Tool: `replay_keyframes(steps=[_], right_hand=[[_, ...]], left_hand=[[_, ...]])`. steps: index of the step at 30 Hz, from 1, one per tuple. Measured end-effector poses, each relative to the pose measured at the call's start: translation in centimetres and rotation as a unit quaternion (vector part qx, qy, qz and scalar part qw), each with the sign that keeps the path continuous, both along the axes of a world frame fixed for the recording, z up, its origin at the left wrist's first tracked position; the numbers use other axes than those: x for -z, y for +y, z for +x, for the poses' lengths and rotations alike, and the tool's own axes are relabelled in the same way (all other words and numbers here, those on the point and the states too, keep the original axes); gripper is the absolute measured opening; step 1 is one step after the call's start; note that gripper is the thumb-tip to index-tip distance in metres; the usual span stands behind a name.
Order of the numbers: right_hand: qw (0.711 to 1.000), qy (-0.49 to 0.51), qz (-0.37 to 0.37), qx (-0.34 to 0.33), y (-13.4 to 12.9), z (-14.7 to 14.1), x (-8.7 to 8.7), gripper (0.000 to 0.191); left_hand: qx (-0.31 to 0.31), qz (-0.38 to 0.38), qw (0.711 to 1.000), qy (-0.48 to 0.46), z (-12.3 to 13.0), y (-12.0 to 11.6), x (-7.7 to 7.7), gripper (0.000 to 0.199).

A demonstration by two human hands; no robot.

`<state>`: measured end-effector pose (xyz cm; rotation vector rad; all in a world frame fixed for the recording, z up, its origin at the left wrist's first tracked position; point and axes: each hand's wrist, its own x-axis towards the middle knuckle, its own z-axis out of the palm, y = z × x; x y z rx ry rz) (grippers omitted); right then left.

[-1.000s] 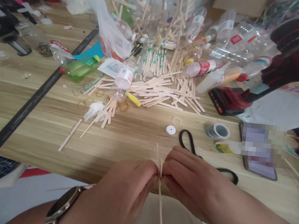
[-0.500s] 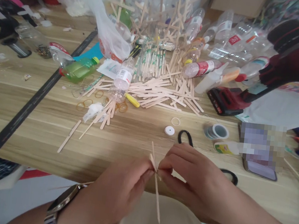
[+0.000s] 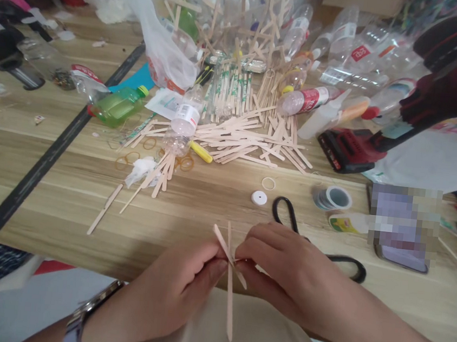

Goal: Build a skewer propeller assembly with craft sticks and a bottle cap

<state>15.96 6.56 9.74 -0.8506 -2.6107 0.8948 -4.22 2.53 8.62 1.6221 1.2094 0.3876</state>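
Note:
Two flat wooden craft sticks [image 3: 229,307] cross each other in front of me, above the table's near edge. My left hand [image 3: 184,283] pinches them near the crossing between thumb and forefinger. From the other side, the fingertips of my right hand [image 3: 284,264] close on the same crossing; whether a thin band or thread is there is too small to tell. Black-handled scissors [image 3: 287,212] lie partly beneath my right hand. A white round disc [image 3: 259,197] and a pale rubber band [image 3: 268,184] lie beyond the hands.
A pile of loose craft sticks [image 3: 239,142] covers the table's middle. Plastic bottles [image 3: 309,100] crowd the back. At right are a red and black power tool [image 3: 349,148], a tape roll [image 3: 338,198] and a phone [image 3: 398,227]. A dark strip [image 3: 50,158] crosses the left side.
The crossed sticks have turned in my fingers, so the shorter-looking one now shows more of its flat face and a wider angle. Both hands have shifted slightly left.

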Motion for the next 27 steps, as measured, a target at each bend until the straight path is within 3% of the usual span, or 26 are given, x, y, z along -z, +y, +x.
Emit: replay_keyframes(steps=[5,11,14,21,27], right_hand=[[0.998,-0.039,-0.015,-0.052,0.4,-0.1,-0.7,0.015],[0.994,-0.036,0.032,-0.096,0.2,0.2,0.3,0.019],[0.994,-0.033,0.029,-0.099,0.1,0.3,0.4,0.019],[0.990,-0.087,-0.065,-0.096,1.0,0.1,-0.5,0.017],[0.992,-0.077,-0.061,-0.078,1.7,-0.2,0.7,0.017]], left_hand=[[0.003,-0.005,1.000,-0.011,0.0,-0.1,0.1,0.028],[0.027,-0.029,0.998,-0.039,0.4,0.0,-0.3,0.027],[0.036,-0.035,0.998,-0.045,0.6,0.2,-0.5,0.026],[0.023,-0.029,0.999,-0.019,1.0,0.7,-0.1,0.023],[0.016,0.027,0.999,0.038,0.7,0.9,0.8,0.025]])
